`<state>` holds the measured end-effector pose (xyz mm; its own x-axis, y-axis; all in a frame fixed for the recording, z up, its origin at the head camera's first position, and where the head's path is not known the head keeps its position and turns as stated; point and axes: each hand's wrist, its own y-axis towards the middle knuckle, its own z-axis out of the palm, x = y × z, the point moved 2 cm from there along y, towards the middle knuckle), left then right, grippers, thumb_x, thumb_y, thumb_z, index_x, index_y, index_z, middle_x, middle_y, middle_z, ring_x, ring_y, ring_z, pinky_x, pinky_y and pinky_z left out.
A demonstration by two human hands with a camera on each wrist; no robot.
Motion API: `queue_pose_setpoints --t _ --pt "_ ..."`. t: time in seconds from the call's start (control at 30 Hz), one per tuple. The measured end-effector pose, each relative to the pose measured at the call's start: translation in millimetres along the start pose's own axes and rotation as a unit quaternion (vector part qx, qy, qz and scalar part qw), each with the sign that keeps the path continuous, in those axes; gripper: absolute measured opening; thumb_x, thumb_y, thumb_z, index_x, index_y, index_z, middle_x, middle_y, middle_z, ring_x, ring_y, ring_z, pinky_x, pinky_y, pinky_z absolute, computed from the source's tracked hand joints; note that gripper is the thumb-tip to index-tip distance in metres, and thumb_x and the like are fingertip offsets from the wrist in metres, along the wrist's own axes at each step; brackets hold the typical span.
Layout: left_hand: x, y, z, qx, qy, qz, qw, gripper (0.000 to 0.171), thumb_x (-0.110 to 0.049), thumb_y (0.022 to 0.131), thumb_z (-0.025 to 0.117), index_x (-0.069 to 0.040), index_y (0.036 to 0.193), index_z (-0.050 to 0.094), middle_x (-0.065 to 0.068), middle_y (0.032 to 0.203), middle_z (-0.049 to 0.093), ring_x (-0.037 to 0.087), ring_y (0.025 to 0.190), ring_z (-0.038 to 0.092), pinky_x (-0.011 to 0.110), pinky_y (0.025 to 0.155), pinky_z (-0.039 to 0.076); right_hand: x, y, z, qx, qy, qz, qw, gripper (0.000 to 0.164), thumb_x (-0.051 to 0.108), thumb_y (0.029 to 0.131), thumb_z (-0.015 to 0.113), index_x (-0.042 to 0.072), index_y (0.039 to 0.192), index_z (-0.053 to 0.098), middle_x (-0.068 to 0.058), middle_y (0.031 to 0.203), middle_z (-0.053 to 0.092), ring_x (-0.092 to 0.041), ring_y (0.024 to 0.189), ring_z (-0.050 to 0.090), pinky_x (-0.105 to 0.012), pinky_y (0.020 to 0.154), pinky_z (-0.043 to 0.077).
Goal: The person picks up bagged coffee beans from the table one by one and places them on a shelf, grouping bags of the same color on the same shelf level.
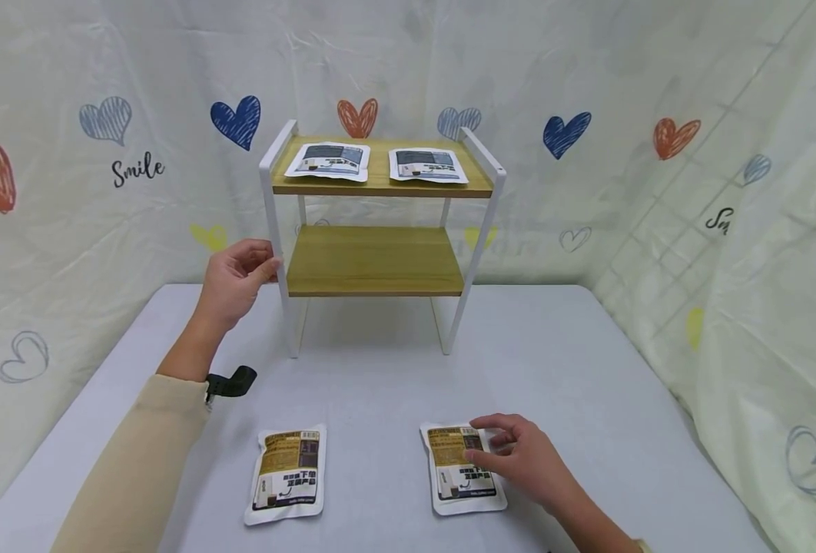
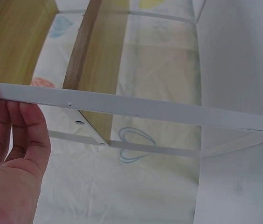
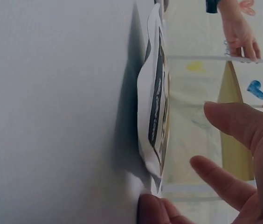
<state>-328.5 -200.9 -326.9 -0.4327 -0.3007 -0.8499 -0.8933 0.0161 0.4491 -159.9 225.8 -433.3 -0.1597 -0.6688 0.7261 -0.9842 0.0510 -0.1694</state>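
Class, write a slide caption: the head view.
Left hand grips the rack; right hand at a packet on the table.

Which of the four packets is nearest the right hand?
The right packet on the table; the right hand is at its edge, the others lie farther off.

Here's a plain beige left sleeve point(image 1: 127, 468), a dark strap point(image 1: 231, 382) jutting out at its cuff point(image 1: 178, 393); near right, just a sliver of beige right sleeve point(image 1: 642, 546)!

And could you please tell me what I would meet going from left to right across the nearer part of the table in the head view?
Left sleeve, left pouch, right pouch, right hand.
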Motion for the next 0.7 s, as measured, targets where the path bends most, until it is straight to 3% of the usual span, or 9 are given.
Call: queue_pose_setpoints --t 0.13,0.33,0.53,0.7 --pt "0.7 0.4 0.4 0.001 -0.002 -0.001 1.0000 0.032 -0.027 0.098 0.070 -0.009 0.124 0.070 -0.002 0.108 0.071 0.010 0.095 0.068 0.014 0.082 0.059 4 -3 4 0.009 -0.034 0.014 0.999 0.052 0.041 0.072 0.093 0.025 0.117 0.074 -0.007 0.120 0.065 -0.016 0.090 0.063 -0.032 0.069 0.054" --pt "2.2 0.8 0.2 0.001 -0.008 -0.004 1.0000 0.032 -0.026 0.097 0.070 -0.011 0.125 0.070 0.002 0.111 0.072 0.011 0.097 0.069 0.015 0.082 0.059 6 -1 11 0.019 -0.058 -0.006 0.998 0.055 0.034 0.069 0.095 0.022 0.119 0.073 -0.008 0.112 0.064 -0.015 0.082 0.060 -0.028 0.063 0.048" --pt "-0.5 1.0 0.5 0.003 -0.020 0.021 0.9996 0.026 -0.019 0.097 0.071 -0.008 0.121 0.071 -0.006 0.101 0.071 0.008 0.090 0.069 0.015 0.080 0.059 7 1 16 0.015 -0.091 -0.020 0.996 0.056 0.033 0.067 0.096 0.024 0.116 0.071 -0.006 0.108 0.062 -0.016 0.083 0.057 -0.028 0.064 0.045" --pt "-1.5 1.5 1.0 0.000 -0.027 0.028 0.9992 0.023 -0.014 0.097 0.071 -0.007 0.119 0.072 -0.002 0.100 0.072 0.008 0.088 0.070 0.015 0.079 0.060 8 1 17 0.013 -0.088 -0.021 0.996 0.054 0.030 0.067 0.096 0.025 0.114 0.071 -0.003 0.103 0.064 -0.017 0.083 0.055 -0.029 0.066 0.044"
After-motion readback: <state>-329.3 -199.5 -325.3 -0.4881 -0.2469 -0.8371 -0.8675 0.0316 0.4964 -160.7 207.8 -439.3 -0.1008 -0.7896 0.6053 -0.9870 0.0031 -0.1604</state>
